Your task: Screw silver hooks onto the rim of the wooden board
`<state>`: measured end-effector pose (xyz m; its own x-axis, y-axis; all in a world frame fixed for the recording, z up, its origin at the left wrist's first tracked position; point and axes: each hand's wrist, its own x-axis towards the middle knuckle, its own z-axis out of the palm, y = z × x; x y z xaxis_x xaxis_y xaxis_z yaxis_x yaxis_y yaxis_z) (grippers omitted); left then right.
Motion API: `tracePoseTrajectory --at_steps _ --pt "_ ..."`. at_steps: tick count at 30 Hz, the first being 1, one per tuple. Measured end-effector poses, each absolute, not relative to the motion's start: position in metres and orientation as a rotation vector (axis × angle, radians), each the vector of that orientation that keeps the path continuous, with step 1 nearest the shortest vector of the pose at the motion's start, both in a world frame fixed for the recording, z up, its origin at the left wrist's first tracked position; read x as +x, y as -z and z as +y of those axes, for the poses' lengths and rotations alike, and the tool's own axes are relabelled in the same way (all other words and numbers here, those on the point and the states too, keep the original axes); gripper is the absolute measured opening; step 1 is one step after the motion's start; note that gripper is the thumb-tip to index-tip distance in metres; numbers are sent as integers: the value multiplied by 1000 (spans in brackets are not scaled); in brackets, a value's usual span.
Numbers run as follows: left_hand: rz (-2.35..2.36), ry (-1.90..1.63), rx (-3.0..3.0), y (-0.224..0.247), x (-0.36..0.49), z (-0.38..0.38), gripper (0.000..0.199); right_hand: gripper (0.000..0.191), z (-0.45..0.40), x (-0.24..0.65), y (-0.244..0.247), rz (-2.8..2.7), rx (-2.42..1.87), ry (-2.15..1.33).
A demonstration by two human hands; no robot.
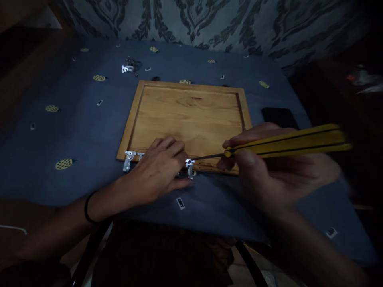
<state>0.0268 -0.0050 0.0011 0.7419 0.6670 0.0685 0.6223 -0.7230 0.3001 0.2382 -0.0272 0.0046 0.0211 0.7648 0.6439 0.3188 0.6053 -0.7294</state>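
Note:
A wooden panel (191, 119) with a raised frame lies flat on the blue cloth. At its near edge my left hand (158, 169) is closed around a metal hinge (189, 169), fingers on the panel and thumb below. Part of that hinge is hidden under the hand. My right hand (275, 171) grips a screwdriver (293, 141) with a yellow, black-striped handle. The thin shaft points left, and its tip meets or nearly meets the hinge. Left of my left hand, a second metal hinge (129, 161) sits at the panel's near-left corner.
Loose metal hinge hardware (128, 68) lies on the tablecloth (89, 131) beyond the panel at the left. A dark flat object (279, 115), perhaps a phone, rests right of the panel. Patterned fabric (197, 20) rises behind the table. The lighting is dim.

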Motion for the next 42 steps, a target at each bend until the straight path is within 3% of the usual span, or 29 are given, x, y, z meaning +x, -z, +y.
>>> tracePoseTrajectory --at_steps 10,34,42 --pt "1019 -262 2711 0 27 -6 46 8 -30 240 -2 -1571 -1185 -589" --pt "1009 -295 2721 1 26 -6 43 5 -25 239 2 -1634 -1086 -548" --pt "986 -370 2705 3 24 -7 39 22 -16 239 4 -1690 -1011 -559"
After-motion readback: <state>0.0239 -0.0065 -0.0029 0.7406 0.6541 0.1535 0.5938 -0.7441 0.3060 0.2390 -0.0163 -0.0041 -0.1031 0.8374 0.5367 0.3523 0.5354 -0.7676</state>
